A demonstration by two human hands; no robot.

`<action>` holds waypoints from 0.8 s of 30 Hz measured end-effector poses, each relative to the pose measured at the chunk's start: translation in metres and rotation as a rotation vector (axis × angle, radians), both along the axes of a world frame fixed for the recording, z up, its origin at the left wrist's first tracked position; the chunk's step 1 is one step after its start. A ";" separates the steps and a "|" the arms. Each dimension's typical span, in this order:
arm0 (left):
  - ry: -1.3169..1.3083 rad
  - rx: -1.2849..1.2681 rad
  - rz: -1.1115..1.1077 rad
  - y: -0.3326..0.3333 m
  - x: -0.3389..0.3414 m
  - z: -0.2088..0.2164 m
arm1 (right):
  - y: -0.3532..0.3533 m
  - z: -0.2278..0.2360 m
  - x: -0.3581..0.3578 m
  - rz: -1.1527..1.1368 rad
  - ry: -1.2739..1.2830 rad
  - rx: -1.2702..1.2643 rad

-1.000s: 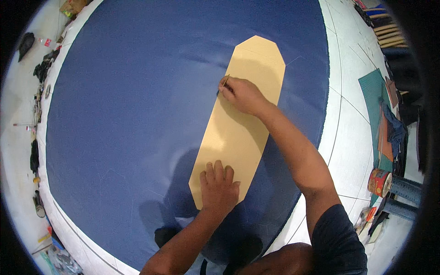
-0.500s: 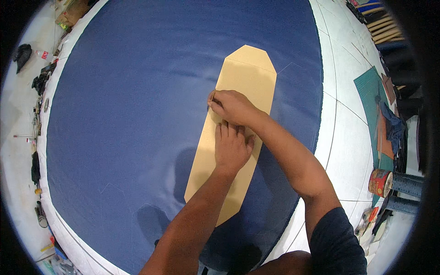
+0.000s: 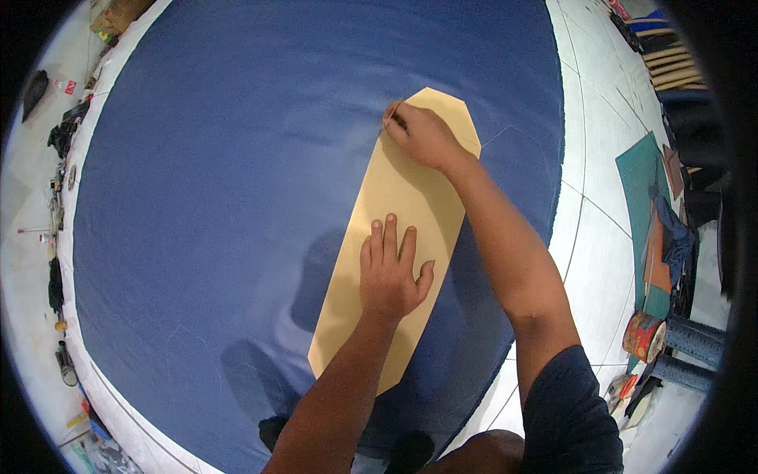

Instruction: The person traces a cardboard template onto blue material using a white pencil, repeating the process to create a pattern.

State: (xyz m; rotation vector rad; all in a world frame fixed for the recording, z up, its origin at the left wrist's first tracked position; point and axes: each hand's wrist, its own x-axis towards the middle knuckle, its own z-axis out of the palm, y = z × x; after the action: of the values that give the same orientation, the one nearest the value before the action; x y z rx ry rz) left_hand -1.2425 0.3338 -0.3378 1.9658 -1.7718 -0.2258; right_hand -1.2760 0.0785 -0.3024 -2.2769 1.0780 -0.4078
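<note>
Beneath the long tan board (image 3: pixel 407 186) spreads a wide blue cloth (image 3: pixel 213 197), and the board lies flat on it, its corners cut off at the ends and its far end slanting to the right. On the board's nearer half, the person's left hand (image 3: pixel 391 276) rests palm down, with fingers spread and nothing in its grasp; its forearm covers part of the board's near end. At the board's left edge, close to the far end, the right hand (image 3: pixel 426 141) has thumb and fingers pinched around a slim stick (image 3: pixel 395 110), whose tip is too small to make out. The right forearm crosses the board's right edge, leading back to a dark sleeve (image 3: pixel 572 411) nearer than the board and to its right. Beside the board's far right corner, a thin pale line (image 3: pixel 512 126) runs over the cloth. Well to the right of the board are a green sheet (image 3: pixel 636 170), with an orange-brown piece (image 3: pixel 657 253) on it, and a red cylinder (image 3: pixel 638 336) with a pale end. Far to the board's left, beyond its far end, lie a black bundle (image 3: pixel 35 95) and a brown box (image 3: pixel 114 20).
</note>
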 end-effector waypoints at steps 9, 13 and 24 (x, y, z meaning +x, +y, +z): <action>-0.005 0.100 0.005 -0.003 0.002 0.006 | -0.046 -0.009 0.005 -0.099 -0.011 0.004; -0.008 0.118 0.014 -0.002 0.003 0.005 | -0.047 -0.008 0.005 -0.069 0.002 0.039; -0.018 0.050 0.009 0.001 0.000 -0.003 | -0.083 -0.013 -0.029 -0.263 -0.079 -0.085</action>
State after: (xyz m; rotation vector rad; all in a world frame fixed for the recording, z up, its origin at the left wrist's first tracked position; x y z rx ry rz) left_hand -1.2423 0.3351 -0.3411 2.0158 -1.7850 -0.2517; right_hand -1.3050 -0.0047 -0.3155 -2.1764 1.3465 -0.6549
